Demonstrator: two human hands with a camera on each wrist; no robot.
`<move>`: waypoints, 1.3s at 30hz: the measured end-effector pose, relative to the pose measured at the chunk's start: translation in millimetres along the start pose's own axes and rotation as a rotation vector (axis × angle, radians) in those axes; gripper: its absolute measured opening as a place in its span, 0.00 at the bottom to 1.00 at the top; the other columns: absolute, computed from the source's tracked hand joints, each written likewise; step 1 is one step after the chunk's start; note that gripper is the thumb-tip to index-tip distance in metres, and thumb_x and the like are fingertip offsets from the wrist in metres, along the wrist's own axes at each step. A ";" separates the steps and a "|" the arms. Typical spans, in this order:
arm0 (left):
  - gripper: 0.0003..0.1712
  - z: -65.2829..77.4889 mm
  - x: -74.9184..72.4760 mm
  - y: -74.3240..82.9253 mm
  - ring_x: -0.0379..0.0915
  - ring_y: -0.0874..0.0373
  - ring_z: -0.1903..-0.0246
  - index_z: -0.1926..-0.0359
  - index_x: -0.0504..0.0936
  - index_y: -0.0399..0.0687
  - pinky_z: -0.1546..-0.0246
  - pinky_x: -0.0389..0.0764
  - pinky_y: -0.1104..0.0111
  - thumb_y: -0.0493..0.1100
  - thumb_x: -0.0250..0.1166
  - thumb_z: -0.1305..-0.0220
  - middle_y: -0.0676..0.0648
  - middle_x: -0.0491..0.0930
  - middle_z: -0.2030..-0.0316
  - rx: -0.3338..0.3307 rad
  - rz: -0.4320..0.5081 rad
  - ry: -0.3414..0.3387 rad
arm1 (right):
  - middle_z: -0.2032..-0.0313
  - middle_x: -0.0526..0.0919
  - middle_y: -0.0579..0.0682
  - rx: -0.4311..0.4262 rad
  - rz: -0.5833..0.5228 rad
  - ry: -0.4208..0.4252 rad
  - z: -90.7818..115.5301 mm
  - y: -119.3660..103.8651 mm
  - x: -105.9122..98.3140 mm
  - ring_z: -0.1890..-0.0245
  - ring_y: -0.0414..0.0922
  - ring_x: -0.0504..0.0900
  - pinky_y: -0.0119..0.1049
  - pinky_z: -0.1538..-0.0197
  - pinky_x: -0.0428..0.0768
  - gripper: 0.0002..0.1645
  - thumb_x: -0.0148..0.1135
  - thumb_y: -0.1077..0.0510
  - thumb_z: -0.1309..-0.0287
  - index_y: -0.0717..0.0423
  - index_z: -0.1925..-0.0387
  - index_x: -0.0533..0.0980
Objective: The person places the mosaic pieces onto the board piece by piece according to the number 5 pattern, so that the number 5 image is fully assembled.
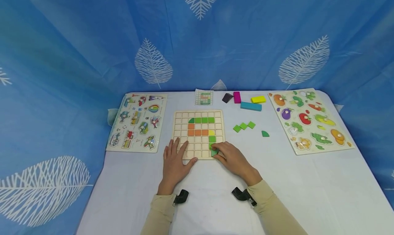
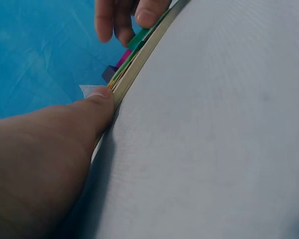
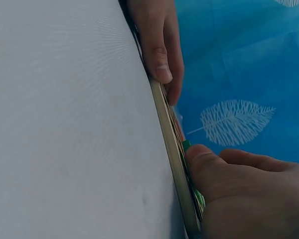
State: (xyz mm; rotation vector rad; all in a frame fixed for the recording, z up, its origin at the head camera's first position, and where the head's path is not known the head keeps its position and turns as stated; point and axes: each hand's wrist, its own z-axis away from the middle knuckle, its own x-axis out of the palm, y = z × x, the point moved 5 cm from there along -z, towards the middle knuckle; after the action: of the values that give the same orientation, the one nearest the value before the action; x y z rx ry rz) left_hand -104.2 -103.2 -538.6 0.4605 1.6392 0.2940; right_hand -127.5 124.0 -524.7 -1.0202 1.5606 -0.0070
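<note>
A wooden grid board [image 1: 198, 113] lies flat on the table before me. My left hand [image 1: 176, 165] rests with spread fingers on its lower left corner, the thumb at the front edge. My right hand [image 1: 232, 159] pinches a dark green tile [image 1: 214, 153] at the lower right of the grid; the fingers partly hide it. In the left wrist view this green tile [image 2: 137, 40] stands tilted above the board. Set in the grid are a quarter-round green tile [image 1: 192, 120], light green tiles [image 1: 204, 120], orange tiles [image 1: 198, 132] and a yellow tile [image 1: 211, 132].
Right of the board lie loose green squares [image 1: 243, 126] and a green quarter-round [image 1: 265, 134]. A pattern card [image 1: 204, 97], a blue block [image 1: 250, 106], a yellow block [image 1: 258, 99], a magenta block [image 1: 237, 97] and a black block [image 1: 227, 98] are behind. Puzzle boards [image 1: 123, 105] [image 1: 295, 120] flank both sides.
</note>
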 end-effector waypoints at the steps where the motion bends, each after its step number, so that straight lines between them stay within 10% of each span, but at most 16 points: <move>1: 0.45 0.1 -0.3 0.0 0.42 0.38 0.20 0.26 0.70 0.53 0.24 0.48 0.39 0.67 0.67 0.39 0.39 0.56 0.21 -0.003 0.001 -0.002 | 0.49 0.86 0.47 -0.010 0.011 0.002 -0.3 -1.2 0.8 0.53 0.42 0.82 0.41 0.50 0.82 0.20 0.69 0.54 0.36 0.54 0.44 0.79; 39: 0.45 -1.2 1.5 -0.9 0.41 0.38 0.20 0.26 0.69 0.53 0.23 0.46 0.39 0.67 0.67 0.39 0.39 0.55 0.21 -0.018 -0.004 -0.023 | 0.57 0.90 0.44 -0.034 0.017 0.146 -1.1 -1.0 -2.5 0.64 0.41 0.78 0.37 0.61 0.76 0.15 0.76 0.55 0.44 0.49 0.54 0.86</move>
State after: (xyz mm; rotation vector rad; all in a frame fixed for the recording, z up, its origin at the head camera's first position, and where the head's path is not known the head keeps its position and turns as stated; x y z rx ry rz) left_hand -105.6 -103.2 -540.2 0.4453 1.6140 0.2996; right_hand -128.0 124.3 -521.8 -1.0526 1.7067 -0.0437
